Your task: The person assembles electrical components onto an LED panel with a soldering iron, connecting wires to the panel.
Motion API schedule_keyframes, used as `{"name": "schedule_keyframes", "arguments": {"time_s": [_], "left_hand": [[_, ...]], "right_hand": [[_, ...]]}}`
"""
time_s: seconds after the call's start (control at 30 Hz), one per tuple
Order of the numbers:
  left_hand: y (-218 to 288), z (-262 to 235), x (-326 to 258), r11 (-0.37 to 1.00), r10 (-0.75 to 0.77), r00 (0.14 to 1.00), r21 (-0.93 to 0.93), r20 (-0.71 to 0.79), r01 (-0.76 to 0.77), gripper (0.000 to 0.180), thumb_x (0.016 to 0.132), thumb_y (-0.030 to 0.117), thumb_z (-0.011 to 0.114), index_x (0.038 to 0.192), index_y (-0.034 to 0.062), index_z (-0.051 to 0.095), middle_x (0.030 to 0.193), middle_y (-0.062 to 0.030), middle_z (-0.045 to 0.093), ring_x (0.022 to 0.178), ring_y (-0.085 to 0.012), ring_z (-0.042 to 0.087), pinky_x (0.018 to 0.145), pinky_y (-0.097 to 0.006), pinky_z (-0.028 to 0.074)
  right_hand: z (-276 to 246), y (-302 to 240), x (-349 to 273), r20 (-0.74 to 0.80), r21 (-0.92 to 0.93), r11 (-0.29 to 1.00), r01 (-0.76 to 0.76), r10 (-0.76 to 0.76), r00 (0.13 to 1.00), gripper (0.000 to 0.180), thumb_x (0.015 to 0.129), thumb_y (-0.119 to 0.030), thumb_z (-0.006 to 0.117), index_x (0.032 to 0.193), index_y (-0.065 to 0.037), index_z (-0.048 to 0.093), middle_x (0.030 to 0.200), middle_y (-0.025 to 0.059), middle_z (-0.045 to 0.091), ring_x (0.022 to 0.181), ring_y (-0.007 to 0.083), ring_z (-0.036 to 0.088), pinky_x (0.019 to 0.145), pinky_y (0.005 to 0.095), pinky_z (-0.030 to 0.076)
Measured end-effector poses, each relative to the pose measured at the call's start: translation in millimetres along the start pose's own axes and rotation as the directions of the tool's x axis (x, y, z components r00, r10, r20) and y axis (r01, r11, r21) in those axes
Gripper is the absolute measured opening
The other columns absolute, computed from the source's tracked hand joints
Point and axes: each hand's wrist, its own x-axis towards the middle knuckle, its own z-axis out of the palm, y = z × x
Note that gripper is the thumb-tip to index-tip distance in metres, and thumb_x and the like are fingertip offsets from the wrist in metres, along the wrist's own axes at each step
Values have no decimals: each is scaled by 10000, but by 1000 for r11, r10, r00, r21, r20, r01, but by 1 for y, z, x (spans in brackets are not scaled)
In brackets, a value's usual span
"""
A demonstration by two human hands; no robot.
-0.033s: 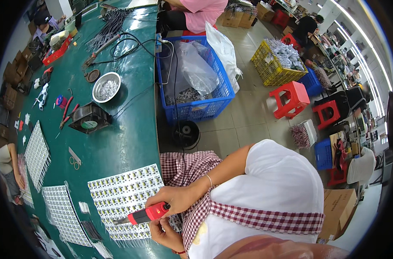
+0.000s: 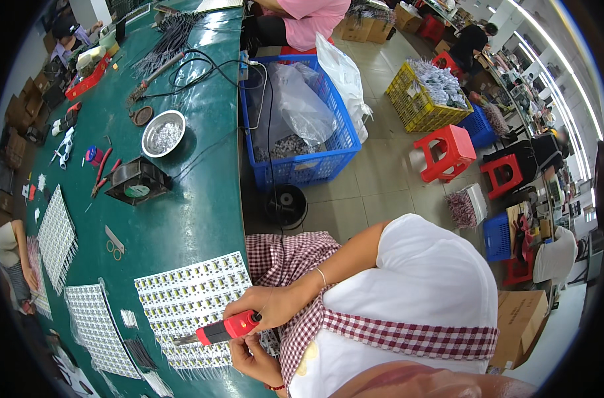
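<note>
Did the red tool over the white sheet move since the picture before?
No. Judged against the metal bowl on the green table, the red tool shows no shift that I can see, in any direction.

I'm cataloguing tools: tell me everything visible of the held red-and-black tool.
The red-and-black tool looks plastic, with a slender, greyish, metal-looking tip. It slants over the white component panel, tip toward the picture's lower left; whether they touch is unclear. The right hand grips its rear; the left hand is close below it in view.
</note>
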Motion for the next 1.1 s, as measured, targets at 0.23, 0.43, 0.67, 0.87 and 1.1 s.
{"name": "schedule_keyframes", "arguments": {"time_s": [0.23,0.43,0.67,0.87,1.1], "left_hand": [[9,4,-1,998,7,1000,70,-24,-6,111,919,54,609,848,-32,600,745,-27,566,697,-99,502,644,-252,425],[14,4,-3,986,65,998,156,1,-64,117,918,55,613,853,-43,606,772,-42,577,736,-112,515,686,-267,446],[13,11,-10,980,-159,984,-130,-80,148,116,923,59,611,906,-56,617,837,-47,610,776,-112,523,739,-266,450],[14,-7,1,972,37,999,231,36,-44,100,894,44,625,900,-55,632,825,-68,626,755,-143,534,736,-304,453],[15,-3,-3,932,140,990,343,-35,-120,78,877,26,614,885,-51,612,809,-136,598,746,-233,549,718,-336,444]], "right_hand": [[-3,2,-3,-15,-38,998,54,-54,998,459,773,-99,746,1179,1,557,900,152,675,793,248,672,691,328,505],[-6,3,-4,-20,-39,993,111,-112,994,426,790,-95,731,1167,4,558,898,150,674,789,247,671,690,330,505],[-3,0,1,16,1,983,182,-182,983,386,794,-77,702,1146,6,568,929,158,671,824,273,672,718,333,510],[-4,2,6,38,-14,998,62,-62,997,479,732,-122,759,1160,-21,570,960,164,675,873,293,660,782,364,503],[-4,-1,1,11,-8,998,59,-59,998,454,757,-147,769,1155,-18,594,954,158,677,884,245,665,801,348,506]]}}
